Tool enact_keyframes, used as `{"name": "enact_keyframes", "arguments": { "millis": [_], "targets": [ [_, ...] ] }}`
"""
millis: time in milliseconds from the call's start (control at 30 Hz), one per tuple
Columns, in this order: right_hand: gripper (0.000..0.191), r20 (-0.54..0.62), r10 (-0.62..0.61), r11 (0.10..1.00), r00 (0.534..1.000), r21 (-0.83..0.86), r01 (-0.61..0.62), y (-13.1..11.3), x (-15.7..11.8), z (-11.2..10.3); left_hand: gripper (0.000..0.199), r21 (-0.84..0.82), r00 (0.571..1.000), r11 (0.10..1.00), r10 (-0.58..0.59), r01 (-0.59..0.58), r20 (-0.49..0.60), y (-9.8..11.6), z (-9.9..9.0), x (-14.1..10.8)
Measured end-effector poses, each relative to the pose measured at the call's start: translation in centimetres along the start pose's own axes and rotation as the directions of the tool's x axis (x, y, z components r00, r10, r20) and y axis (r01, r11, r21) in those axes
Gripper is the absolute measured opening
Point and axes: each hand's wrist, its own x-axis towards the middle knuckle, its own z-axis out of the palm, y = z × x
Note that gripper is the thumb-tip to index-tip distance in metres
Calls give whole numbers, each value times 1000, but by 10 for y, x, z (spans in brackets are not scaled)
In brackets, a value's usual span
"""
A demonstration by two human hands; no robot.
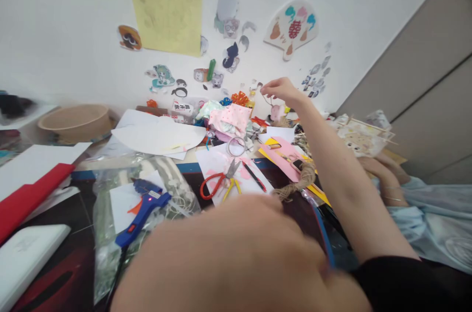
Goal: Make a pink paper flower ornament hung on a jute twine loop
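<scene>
My right hand (280, 92) reaches to the back of the desk, near the wall. Its fingertips are pinched together, and a thin string (266, 101) seems to hang from them, above a small pink item. Very close to the camera, my left hand (236, 258) is large and blurred; its fingers are hidden. Just beyond it lie red-handled scissors (214, 185), a yellow-handled tool (232, 188) and a dark pencil (254, 176) on pink-marked white paper (206, 158). A coil of twine (304, 177) rests beside pink paper (282, 152).
A blue glue gun (142, 218) with a lit red light lies on a clear plastic bag (103, 258). White cut paper (158, 132), a beige basin (75, 123) and a red strip (29, 199) sit leftward. At right, another person's arm (387, 182) is beside a pale stick-framed piece (359, 137).
</scene>
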Motion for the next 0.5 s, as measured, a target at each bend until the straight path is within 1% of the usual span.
{"name": "enact_keyframes", "arguments": {
  "millis": [33,67,100,133,167,200,233,267,300,333,367,400,433,500],
  "targets": [
    [21,18,-6,1000,1000,27,5,-1,-2,0,24,13,999,999,-38,39,-32,-24,-40,20],
    [22,35,-13,998,999,57,11,-3,-5,1,25,8,991,996,-91,92,-97,-47,-67,38],
    [22,49,-21,996,999,86,17,-5,-7,2,27,12,968,988,-148,154,-204,-70,-82,54],
    [22,61,-31,993,998,114,24,-8,-10,3,41,49,920,966,-227,256,-320,-91,-86,67],
    [23,73,-44,989,996,145,32,-11,-13,5,59,66,827,908,-345,414,-445,-112,-80,77],
    [23,89,-61,983,994,180,44,-16,-15,7,73,36,703,834,-439,550,-559,-132,-70,85],
    [24,107,-84,974,991,217,59,-21,-18,10,82,-27,596,783,-495,622,-632,-150,-56,90],
    [26,129,-113,963,985,257,77,-27,-20,12,85,-95,512,751,-531,653,-676,-167,-43,94],
    [27,153,-147,951,977,293,97,-34,-23,15,86,-156,451,735,-554,660,-700,-181,-33,95],
    [28,171,-182,940,968,320,120,-42,-27,17,85,-204,418,731,-570,651,-707,-192,-25,96],
    [27,188,-216,930,958,339,143,-51,-31,19,81,-253,400,732,-588,632,-703,-202,-21,95],
    [25,197,-250,919,948,357,168,-60,-35,21,74,-305,404,747,-601,591,-689,-208,-20,93],
    [23,204,-281,907,938,376,190,-69,-38,23,64,-345,426,762,-609,548,-669,-213,-20,91],
    [20,218,-325,895,920,387,224,-85,-45,25,35,-395,486,788,-607,473,-629,-216,-25,88]
  ]
}}
